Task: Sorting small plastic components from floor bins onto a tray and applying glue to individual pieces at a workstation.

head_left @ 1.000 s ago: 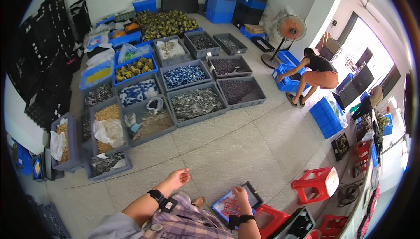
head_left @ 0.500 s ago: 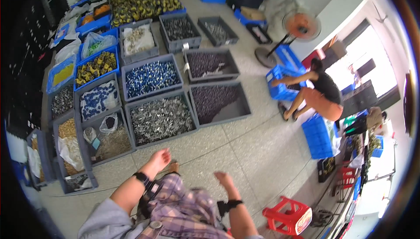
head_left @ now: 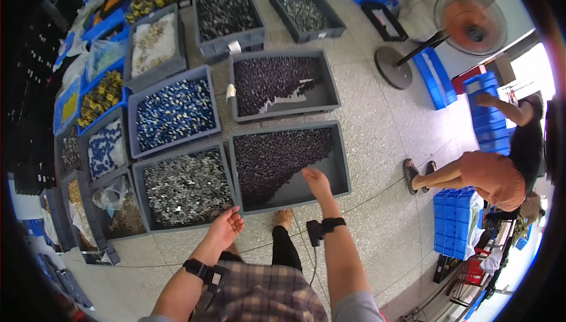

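Observation:
My left hand [head_left: 226,228] is at the near corner where two grey crates meet, its fingers loosely curled and apart, with nothing visible in it. To its left is the grey crate of silver-grey small parts [head_left: 186,186]. Over the near right part of the other crate [head_left: 344,163], half filled with dark purple-black small parts [head_left: 277,154], hangs my right hand [head_left: 318,182]. Its fingers reach toward the parts and look empty; whether they touch the crate floor I cannot tell. Both wrists wear black straps with small devices.
Beyond stand a crate of more dark parts [head_left: 277,77], a crate of blue and white parts [head_left: 177,113] and several others. A pedestal fan [head_left: 471,24] stands at the far right. Another person [head_left: 495,172] bends by blue crates [head_left: 489,110] on the right.
I have stepped forward to the crates, which now appear nearer. My right hand has come over the dark parts' crate, my left to the crate corner. The other person now appears farther right.

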Demonstrator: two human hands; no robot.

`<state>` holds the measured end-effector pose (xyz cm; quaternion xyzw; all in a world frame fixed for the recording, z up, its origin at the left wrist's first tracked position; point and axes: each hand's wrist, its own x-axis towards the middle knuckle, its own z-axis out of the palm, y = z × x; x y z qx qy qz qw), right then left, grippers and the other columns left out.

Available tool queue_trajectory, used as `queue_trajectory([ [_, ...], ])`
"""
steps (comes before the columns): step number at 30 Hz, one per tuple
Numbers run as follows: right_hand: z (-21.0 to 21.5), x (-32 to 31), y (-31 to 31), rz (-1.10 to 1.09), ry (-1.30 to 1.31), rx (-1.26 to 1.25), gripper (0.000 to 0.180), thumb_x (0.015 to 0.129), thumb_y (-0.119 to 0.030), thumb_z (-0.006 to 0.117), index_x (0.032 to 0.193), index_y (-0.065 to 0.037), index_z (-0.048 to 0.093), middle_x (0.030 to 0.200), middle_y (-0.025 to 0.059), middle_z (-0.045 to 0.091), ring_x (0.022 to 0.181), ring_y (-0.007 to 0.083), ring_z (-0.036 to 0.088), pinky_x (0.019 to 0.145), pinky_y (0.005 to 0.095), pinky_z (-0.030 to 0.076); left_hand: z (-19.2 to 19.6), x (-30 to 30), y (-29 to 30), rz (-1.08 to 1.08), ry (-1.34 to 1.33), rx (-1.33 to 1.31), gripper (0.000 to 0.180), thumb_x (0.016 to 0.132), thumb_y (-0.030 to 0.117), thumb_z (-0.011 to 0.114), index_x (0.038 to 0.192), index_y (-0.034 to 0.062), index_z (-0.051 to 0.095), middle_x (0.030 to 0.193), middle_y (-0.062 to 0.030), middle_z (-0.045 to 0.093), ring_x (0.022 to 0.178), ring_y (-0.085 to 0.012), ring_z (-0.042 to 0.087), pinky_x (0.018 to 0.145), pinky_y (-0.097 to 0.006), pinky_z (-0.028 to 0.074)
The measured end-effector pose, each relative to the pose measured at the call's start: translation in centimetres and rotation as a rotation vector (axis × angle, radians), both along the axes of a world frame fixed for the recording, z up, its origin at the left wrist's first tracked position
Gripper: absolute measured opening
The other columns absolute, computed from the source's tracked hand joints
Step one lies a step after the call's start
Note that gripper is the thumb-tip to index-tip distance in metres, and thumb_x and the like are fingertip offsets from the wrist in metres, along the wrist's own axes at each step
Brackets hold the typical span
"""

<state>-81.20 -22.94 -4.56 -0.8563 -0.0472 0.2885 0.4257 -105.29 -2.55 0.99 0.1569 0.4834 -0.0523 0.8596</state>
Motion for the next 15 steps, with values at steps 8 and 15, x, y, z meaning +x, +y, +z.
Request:
queue_trajectory([
  [8, -27.4, 6.1, 1.9, 0.199, 0.077, -0.126, 0.024, 0.078, -0.024, 0.058, 0.1, -0.014, 0.059, 0.1, 0.015, 0.054, 0.098, 0.0322, 0.05, 0.08, 0.0418, 0.043, -14.4, 10.0, -4.0, 0.302, 0.035, -0.251, 0.02, 0.087, 0.016, 0.049, 0.102, 0.0051, 0.054, 0.083, -0.0049, 0.058, 0.081, -0.0193, 0.056, 0.08, -0.035, 0.046],
  [15, -38.1, 5.7, 8.6, 0.052, -0.576, -0.397, 0.036, 0.081, -0.034, 0.056, 0.11, -0.013, 0.049, 0.114, 0.0136, 0.044, 0.105, 0.0345, 0.042, 0.082, 0.0452, 0.04, -21.6, 9.4, -5.4, 0.44, 0.07, -0.36, 0.021, 0.09, 0.018, 0.043, 0.103, 0.0045, 0.053, 0.084, -0.0051, 0.058, 0.083, -0.0196, 0.056, 0.082, -0.036, 0.045],
])
